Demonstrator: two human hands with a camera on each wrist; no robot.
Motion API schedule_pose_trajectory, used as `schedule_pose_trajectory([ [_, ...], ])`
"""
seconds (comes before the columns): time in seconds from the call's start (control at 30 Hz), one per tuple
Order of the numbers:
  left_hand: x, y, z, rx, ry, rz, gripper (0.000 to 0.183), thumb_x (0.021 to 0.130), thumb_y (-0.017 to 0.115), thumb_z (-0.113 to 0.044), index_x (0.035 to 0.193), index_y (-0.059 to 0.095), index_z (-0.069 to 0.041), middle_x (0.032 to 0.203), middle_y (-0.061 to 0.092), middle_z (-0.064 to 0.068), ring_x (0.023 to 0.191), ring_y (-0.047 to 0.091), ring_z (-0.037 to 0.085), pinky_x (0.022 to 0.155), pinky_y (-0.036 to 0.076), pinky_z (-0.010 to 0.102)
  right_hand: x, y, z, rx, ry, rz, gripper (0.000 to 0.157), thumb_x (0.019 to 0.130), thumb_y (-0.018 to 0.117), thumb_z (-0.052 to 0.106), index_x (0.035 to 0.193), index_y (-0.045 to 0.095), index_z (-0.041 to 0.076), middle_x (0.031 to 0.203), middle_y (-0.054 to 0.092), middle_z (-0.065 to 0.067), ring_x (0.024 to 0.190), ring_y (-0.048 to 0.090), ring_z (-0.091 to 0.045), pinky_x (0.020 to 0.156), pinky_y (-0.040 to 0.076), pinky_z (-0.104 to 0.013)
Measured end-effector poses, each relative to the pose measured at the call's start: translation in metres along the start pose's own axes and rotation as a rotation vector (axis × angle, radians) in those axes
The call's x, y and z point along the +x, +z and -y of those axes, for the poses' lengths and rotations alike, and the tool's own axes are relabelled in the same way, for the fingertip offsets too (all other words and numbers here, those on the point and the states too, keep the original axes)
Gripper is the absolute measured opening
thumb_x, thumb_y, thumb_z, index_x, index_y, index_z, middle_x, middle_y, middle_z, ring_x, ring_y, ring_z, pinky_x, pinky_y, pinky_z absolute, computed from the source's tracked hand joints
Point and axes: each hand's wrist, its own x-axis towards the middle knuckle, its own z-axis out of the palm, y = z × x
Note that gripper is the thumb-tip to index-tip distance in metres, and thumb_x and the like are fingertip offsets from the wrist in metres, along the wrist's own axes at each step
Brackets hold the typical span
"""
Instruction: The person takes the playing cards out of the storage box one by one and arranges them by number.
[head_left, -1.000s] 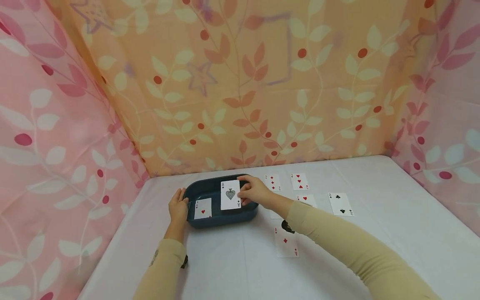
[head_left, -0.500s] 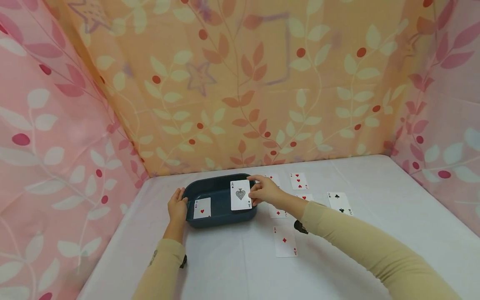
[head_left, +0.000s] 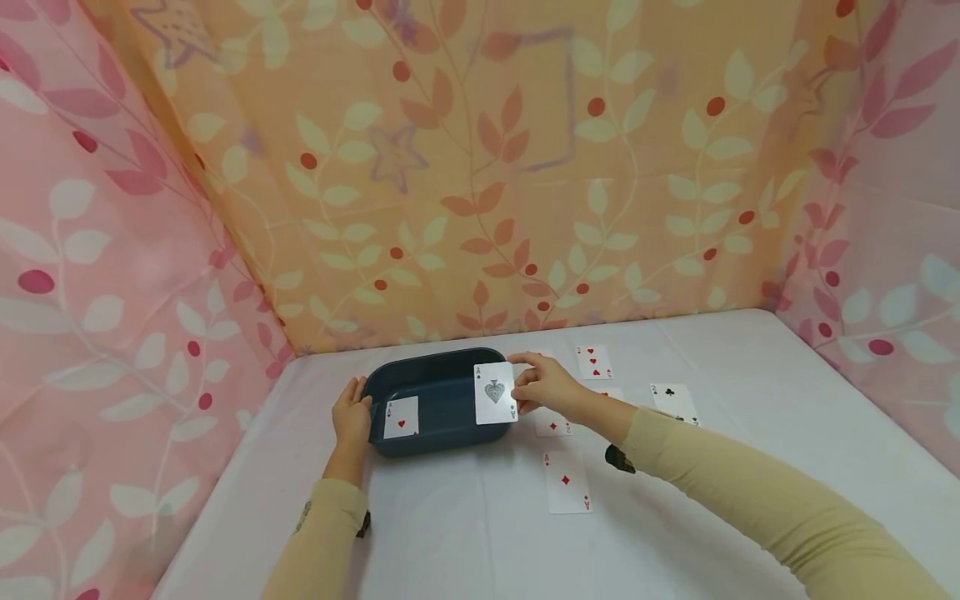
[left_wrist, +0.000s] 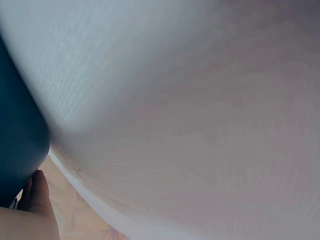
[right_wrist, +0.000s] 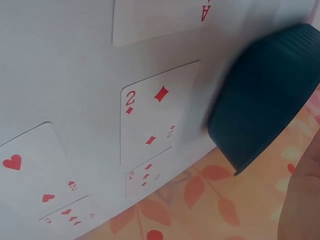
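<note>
Steady the tray [head_left: 438,440] with your left hand [head_left: 351,410]: its thumb and fingers grip the left end, which should stop the tray sliding. Mind the ace of hearts [head_left: 401,418] lying in the tray's left part. The ace of spades [head_left: 492,396] is face up over the right end, pinched at its right edge by your right hand [head_left: 553,390]; the pictures do not settle whether it touches the tray. A light pinch should avoid bending it. Right of the tray, watch your sleeve [head_left: 705,462] above the loose cards [head_left: 567,483].
</note>
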Motion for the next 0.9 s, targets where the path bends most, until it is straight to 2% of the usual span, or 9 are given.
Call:
schedule_pose_trajectory([
  [0.13, 0.000, 0.000, 0.001, 0.004, 0.002, 0.000, 0.057, 0.099, 0.036, 0.009, 0.153, 0.017, 0.002, 0.155, 0.027, 0.015, 0.145, 0.019, 0.023, 0.117, 0.016, 0.035, -0.003, -0.004, -0.003, -0.020, 0.001, -0.010, 0.061, 0.089, 0.064, -0.004, 0.145, 0.039, 0.001, 0.087, 0.064, -0.014, 0.063, 0.062, -0.019, 0.067, 0.059, -0.031],
  [0.33, 0.003, -0.001, 0.007, -0.020, 0.041, -0.006, 0.057, 0.099, 0.040, 0.006, 0.152, 0.020, 0.002, 0.154, 0.030, 0.013, 0.145, 0.020, 0.021, 0.116, 0.015, 0.032, -0.010, -0.013, -0.007, -0.023, 0.010, -0.028, 0.059, 0.089, 0.064, -0.004, 0.143, 0.042, 0.002, 0.085, 0.063, -0.013, 0.065, 0.062, -0.023, 0.070, 0.059, -0.035],
  [0.67, -0.001, 0.000, 0.000, 0.003, -0.010, -0.002, 0.057, 0.100, 0.035, 0.008, 0.153, 0.016, 0.001, 0.155, 0.027, 0.014, 0.145, 0.018, 0.023, 0.117, 0.015, 0.035, -0.019, -0.027, -0.013, -0.014, 0.027, -0.051, 0.062, 0.089, 0.064, -0.004, 0.145, 0.038, 0.000, 0.087, 0.064, -0.014, 0.064, 0.063, -0.020, 0.066, 0.059, -0.031],
  [0.9, 0.002, 0.001, 0.002, 0.019, -0.003, -0.009, 0.057, 0.100, 0.036, 0.007, 0.153, 0.018, 0.001, 0.155, 0.028, 0.012, 0.145, 0.019, 0.022, 0.117, 0.016, 0.036, -0.024, -0.034, -0.015, -0.014, 0.006, -0.047, 0.061, 0.088, 0.064, -0.005, 0.144, 0.038, -0.002, 0.083, 0.063, -0.012, 0.062, 0.062, -0.020, 0.065, 0.059, -0.032],
])
